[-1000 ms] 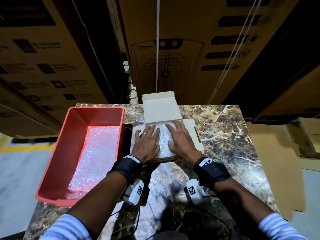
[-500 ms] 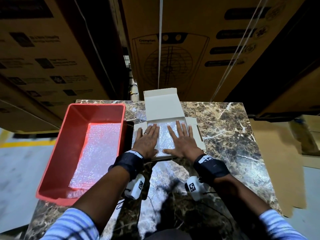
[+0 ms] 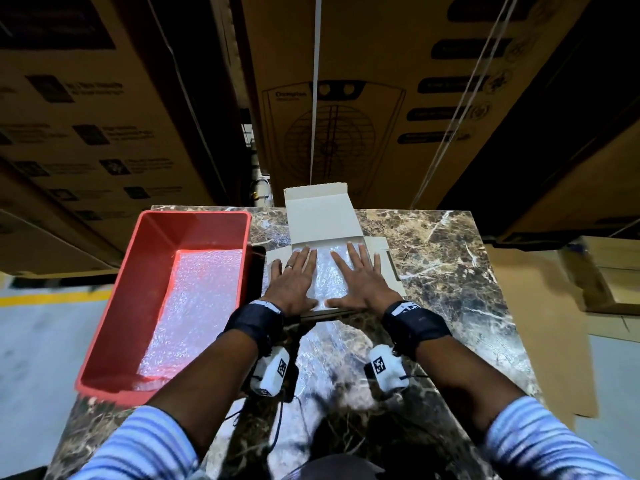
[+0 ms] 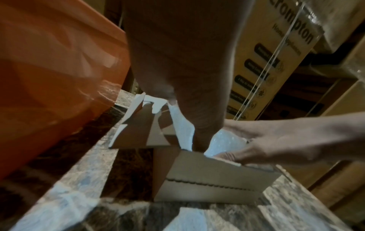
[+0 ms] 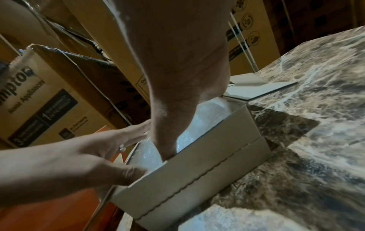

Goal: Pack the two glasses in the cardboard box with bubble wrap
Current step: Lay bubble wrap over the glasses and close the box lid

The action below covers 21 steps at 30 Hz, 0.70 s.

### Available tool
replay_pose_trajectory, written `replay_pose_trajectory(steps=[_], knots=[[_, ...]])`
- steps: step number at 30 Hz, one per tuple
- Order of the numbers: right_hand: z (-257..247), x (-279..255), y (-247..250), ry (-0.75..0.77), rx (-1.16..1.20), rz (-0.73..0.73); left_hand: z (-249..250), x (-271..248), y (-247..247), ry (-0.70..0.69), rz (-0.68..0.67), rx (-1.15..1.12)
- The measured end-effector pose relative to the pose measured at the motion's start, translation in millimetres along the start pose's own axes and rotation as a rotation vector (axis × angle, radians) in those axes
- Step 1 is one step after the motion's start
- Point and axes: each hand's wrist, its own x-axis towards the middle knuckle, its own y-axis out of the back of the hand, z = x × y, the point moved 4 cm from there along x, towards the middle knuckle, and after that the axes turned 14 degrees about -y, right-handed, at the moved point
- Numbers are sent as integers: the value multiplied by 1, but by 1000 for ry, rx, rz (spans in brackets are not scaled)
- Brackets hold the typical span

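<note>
Two flat palms, left hand (image 3: 293, 277) & right hand (image 3: 360, 279), fingers straight, gripping nothing, press bubble wrap (image 3: 327, 271) down inside cardboard box (image 4: 209, 179) on surface (image 3: 450, 271). Glasses not visible, prob. under wrap. Wrap soft, springy; glass fragile, so press gently, hold box by walls.

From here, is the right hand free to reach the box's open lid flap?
Probably yes. The right hand lies flat on the bubble wrap holding nothing, and the lid flap stands just beyond its fingertips, unobstructed.
</note>
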Motion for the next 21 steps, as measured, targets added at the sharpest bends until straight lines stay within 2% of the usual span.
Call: replay_pose_trajectory(steps=[3,7,10,12,14,17,19,21], knots=[[-5,-9,12,28,87,55,-3,-14,16,-43,117,-37],[-29,-16,40,102,309,117,-22,-46,47,-79,348,-125],[-62,-22,67,208,459,196,-45,-77,70,-58,522,-232],[-94,-30,84,277,576,189,-66,-98,77,-29,596,-291],[-131,-40,94,348,680,135,-88,-119,75,27,621,-342],[-186,-49,89,420,692,46,-118,-151,66,148,606,-405],[-217,-52,78,426,658,-30,-135,-168,52,213,528,-451],[-246,-54,65,427,497,-100,-150,-183,34,264,409,-494]])
